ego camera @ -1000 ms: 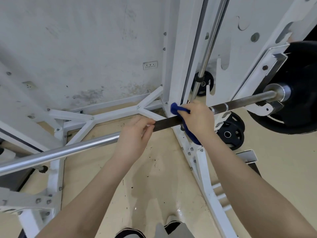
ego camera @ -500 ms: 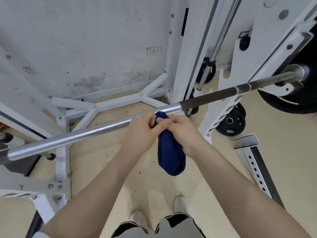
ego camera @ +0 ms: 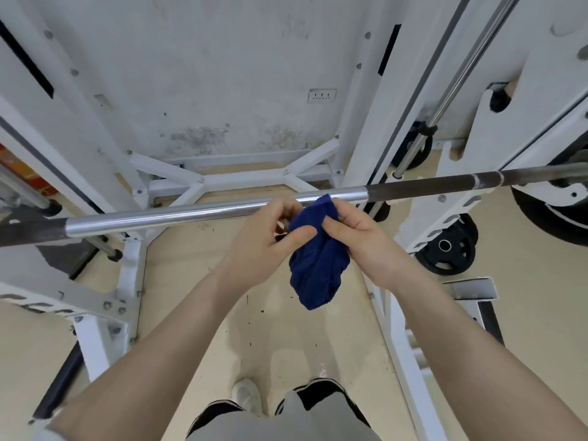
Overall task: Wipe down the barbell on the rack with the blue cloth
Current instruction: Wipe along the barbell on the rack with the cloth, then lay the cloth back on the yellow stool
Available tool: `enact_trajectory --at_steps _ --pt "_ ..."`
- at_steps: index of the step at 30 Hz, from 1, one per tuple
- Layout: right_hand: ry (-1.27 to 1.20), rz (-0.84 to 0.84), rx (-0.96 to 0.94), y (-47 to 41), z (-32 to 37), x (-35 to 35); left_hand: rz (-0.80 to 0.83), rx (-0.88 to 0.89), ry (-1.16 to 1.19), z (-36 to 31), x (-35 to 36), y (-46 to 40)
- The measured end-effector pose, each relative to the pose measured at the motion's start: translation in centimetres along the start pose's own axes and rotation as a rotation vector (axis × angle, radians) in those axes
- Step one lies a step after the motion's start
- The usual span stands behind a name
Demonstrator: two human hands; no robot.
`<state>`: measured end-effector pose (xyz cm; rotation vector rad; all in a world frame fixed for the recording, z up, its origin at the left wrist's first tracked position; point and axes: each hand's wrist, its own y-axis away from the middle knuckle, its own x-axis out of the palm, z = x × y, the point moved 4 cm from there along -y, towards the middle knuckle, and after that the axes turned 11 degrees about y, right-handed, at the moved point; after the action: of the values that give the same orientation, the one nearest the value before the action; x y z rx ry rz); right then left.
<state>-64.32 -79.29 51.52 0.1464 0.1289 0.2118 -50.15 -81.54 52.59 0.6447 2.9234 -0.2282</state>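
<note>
Spanning the view from 9 o'clock to 3 o'clock, the barbell point(ego camera: 197, 211) is seen resting on the white rack point(ego camera: 356, 128), its bright chrome middle bounded by darker knurled sections at both ends. A large black plate point(ego camera: 550, 218) is partly seen at the 3 o'clock edge, loaded on the bar. A smaller black plate point(ego camera: 447, 249) is stored low on the rack at 4 o'clock. Near the centre, just below the bar, the blue cloth point(ego camera: 315, 262) is held bunched between both hands, its lower part hanging free toward 6 o'clock. Whether its top edge touches the bar cannot be told. The left hand point(ego camera: 261, 243) is closed on the cloth's 9 o'clock side, thumb pressed against the fabric. The right hand point(ego camera: 362, 240) is clamped on the 3 o'clock side, fingers point(ego camera: 331, 222) pinched into the folds.
</note>
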Motion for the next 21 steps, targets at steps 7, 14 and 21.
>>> enact_trajectory --at_steps 7,14,21 --pt "0.424 0.013 -0.157 0.5 0.2 -3.3 -0.058 -0.12 -0.106 1.2 1.3 1.7" --pt "1.075 0.182 -0.148 0.4 -2.8 -2.5 -0.177 -0.343 -0.065 2.8 2.3 6.4" --pt "0.974 0.814 -0.334 1.7 -4.4 6.1 -0.312 -0.57 -0.135 4.1 2.7 15.7"
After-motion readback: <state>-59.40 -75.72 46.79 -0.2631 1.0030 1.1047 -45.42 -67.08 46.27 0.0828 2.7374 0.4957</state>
